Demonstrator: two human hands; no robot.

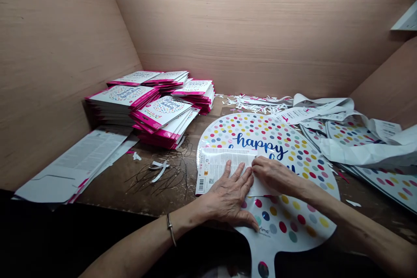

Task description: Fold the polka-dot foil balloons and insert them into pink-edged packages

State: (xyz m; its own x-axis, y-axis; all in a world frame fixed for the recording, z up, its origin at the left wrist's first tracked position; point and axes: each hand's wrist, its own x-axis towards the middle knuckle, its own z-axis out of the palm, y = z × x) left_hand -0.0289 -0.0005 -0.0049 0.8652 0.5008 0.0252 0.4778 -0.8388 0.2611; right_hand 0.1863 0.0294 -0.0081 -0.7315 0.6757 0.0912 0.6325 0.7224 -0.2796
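A flat foil balloon (312,173) with coloured dots and "happy" lettering lies in front of me, its tail hanging over the table's front edge. Across it rests a white printed packaging card (208,165) with a barcode at its left end. My left hand (228,195) is spread flat, its fingers on the card and its thumb on the balloon below. Close beside its fingertips, my right hand (270,173) has its fingers pinched together against the card. Whatever those fingers may hold is hidden.
Several stacks of pink-edged folded balloon packs (163,113) stand at the back left. Unfolded cards (81,160) lie at the left edge. To the right are more flat balloons (387,178) under a curling label strip (355,150). Paper scraps (254,103) litter the back.
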